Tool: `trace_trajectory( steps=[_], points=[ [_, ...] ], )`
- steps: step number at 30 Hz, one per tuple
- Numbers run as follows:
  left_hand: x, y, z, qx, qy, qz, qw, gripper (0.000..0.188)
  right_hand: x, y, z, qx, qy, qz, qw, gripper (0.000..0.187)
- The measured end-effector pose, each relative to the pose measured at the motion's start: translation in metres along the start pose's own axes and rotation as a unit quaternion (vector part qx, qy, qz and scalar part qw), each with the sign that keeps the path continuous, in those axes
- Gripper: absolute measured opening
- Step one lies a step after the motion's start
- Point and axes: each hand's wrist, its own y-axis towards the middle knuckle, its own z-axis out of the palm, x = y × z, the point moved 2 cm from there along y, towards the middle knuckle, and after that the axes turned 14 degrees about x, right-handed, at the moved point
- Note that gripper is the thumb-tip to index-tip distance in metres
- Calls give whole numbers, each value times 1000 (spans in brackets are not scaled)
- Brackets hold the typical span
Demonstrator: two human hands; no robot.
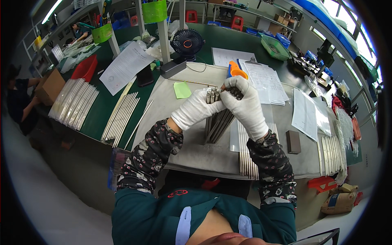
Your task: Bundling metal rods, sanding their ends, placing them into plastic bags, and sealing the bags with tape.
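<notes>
A slim tube light (52, 11) glows at the upper left, while bright windows (346, 15) open at the upper right, near a grey wall (307, 39). Red stools (237, 23) stand beyond the green-topped workbench (222, 37), from which pale uprights (164, 44) rise. Grey floor (87, 169) shows at lower left.

A grey-covered table (185, 153) bears metal rods (248, 165), papers (304, 115), a dark block (293, 142) and a yellow-green note (182, 90).

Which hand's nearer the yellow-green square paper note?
Left: the white-gloved left hand is just below-right of the yellow-green note; the white-gloved right hand is farther right.
</notes>
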Motion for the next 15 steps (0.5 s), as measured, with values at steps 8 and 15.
trace_trajectory(
  steps=[8, 15],
  points=[
    [-5, 2, 3, -4, -1, 17, 1000, 26, -3, 3, -4, 22, -81, -54, 995, 23],
    [-3, -5, -1, 12, 166, 22, 986, 26, 8, 1, 2, 23, -81, -45, 995, 14]
  ],
)
